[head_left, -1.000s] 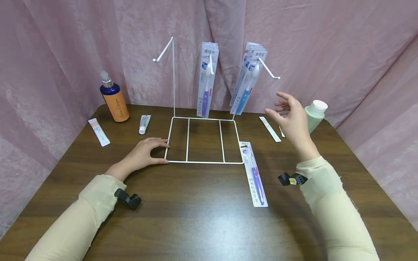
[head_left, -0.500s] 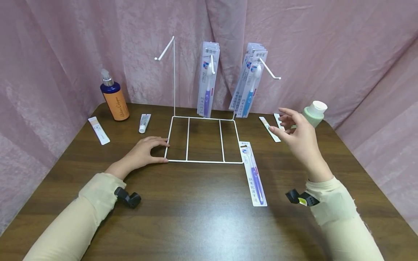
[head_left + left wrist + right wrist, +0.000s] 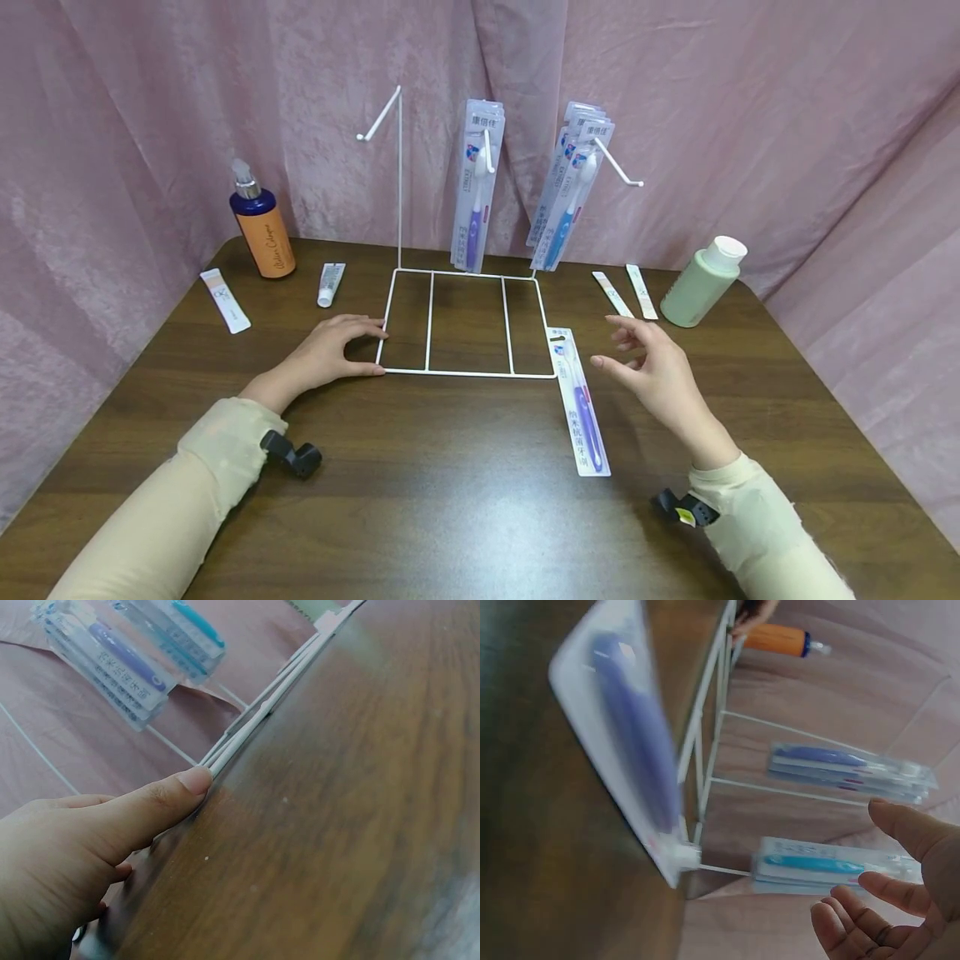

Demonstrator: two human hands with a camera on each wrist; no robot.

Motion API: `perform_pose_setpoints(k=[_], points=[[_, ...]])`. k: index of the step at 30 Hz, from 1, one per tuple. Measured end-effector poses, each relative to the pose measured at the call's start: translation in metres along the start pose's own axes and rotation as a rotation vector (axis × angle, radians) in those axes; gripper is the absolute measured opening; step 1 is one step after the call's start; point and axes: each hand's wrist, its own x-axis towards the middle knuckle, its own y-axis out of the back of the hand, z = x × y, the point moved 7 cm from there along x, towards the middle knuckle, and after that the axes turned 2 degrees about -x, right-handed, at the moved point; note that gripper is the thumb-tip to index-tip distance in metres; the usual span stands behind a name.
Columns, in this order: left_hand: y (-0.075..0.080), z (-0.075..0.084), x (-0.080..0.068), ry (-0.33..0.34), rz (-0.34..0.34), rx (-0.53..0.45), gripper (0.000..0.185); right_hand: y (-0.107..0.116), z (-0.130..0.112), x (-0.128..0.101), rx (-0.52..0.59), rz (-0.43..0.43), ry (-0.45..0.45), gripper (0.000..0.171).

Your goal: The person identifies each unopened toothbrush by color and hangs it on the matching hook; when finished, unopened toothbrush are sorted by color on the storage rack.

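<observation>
we see our left hand [image 3: 322,357] left of the frame's centre, lying flat on the wooden table [image 3: 465,500] with its fingers straight. the fingertips [image 3: 196,780] press against the near-left corner of the white wire rack [image 3: 465,321], and nothing is gripped. our right hand [image 3: 656,375] hovers right of centre above the table, fingers spread wide and relaxed, holding nothing. it hangs just beside the packaged purple toothbrush [image 3: 579,400], which lies flat on the table in the lower middle of the frame, its top end touching the rack's near-right corner. in the right wrist view that pack [image 3: 626,742] fills the upper left, blurred, with the open hand [image 3: 889,896] at the lower right, apart from it.

near the top centre, purple toothbrush packs [image 3: 476,183] hang on the rack's middle hook, and blue toothbrush packs [image 3: 572,187] hang on the right hook. at upper left stand an orange pump bottle [image 3: 261,225], a small white tube [image 3: 330,283] and a flat white sachet [image 3: 223,300]. at the right stands a pale green bottle [image 3: 701,283], with two narrow white strips [image 3: 626,293] near it. a pink curtain [image 3: 787,108] closes the background.
</observation>
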Motion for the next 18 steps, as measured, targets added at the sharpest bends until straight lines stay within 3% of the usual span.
perform_pose_setpoints(k=[13,18], points=[[0.0,-0.003,-0.002,0.012,-0.008,0.012,0.056,-0.045,0.016,-0.009,-0.075,-0.259,-0.04,0.065],[0.001,-0.002,-0.001,0.007,-0.006,0.017,0.056,-0.055,0.019,-0.01,-0.126,-0.308,-0.025,0.067]])
